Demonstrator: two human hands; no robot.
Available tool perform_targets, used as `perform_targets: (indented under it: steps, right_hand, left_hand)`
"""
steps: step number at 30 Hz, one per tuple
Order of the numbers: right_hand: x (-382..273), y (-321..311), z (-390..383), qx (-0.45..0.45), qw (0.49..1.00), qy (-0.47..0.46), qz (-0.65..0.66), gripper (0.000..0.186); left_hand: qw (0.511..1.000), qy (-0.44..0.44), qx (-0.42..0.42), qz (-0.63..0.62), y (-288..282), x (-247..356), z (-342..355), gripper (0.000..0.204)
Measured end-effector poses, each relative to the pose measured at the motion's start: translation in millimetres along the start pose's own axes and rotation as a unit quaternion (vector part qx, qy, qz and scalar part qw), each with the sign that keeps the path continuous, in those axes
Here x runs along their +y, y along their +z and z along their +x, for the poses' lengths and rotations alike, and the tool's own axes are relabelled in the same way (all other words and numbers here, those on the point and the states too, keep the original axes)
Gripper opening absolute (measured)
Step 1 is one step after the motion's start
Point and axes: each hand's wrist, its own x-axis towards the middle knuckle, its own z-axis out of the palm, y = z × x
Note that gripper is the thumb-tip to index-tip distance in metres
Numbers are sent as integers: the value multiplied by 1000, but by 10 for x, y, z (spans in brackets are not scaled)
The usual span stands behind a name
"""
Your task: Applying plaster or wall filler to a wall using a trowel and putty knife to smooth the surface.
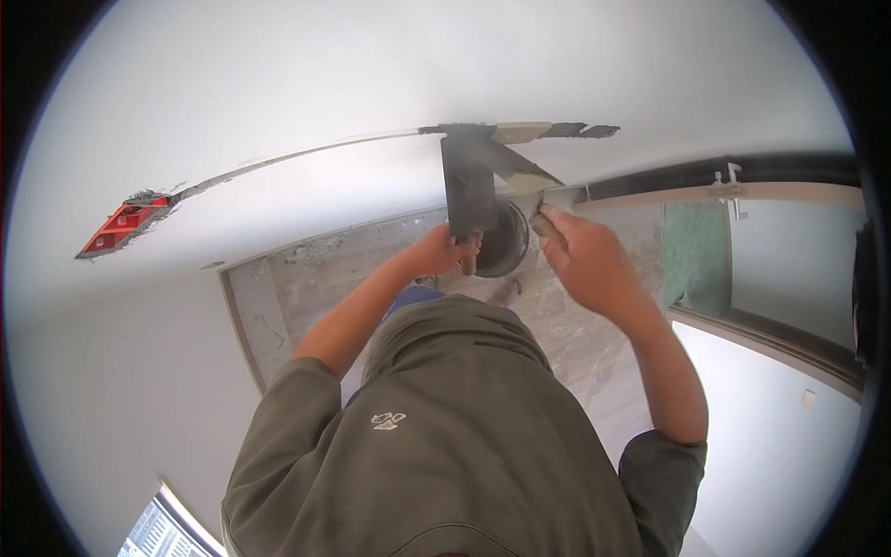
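Observation:
My left hand [434,252] is closed round the wooden handle of a plastering trowel [469,186]. Its dark rectangular blade points up toward the wall, the top end reaching a grey-filled groove [455,129]. On the other side, my right hand [592,262] grips the wooden handle of a putty knife [548,226], whose blade is partly hard to make out against the wall. The two tools are close together, blades near the groove. Below and between my hands stands a round dark bucket [510,243], partly covered by the trowel.
Red electrical boxes [123,226] sit in a rough wall cutout at the left, joined to the groove. Dusty tile flooring [599,325] lies underfoot. A frame with a greenish glass panel [696,251] is at right, and a window [167,529] at lower left.

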Motion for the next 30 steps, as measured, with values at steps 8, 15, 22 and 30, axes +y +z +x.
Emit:
perform_targets:
  steps: [8, 15, 22, 30]
  right_hand:
    - [-248, -521, 294, -89, 995, 2, -45, 25]
    - [-420, -647, 493, -125, 985, -11, -117, 20]
    - [-591, -776, 514, -145, 980, 4, -132, 19]
    - [-579, -792, 395, -123, 982, -30, -142, 17]
  left_hand:
    - [1000, 2, -2, -9, -9, -63, 21, 25]
    - [999, -30, 12, -36, 34, 123, -34, 16]
    - [998, -35, 17, -52, 53, 174, -54, 18]
    - [999, -19, 20, -26, 52, 103, -18, 20]
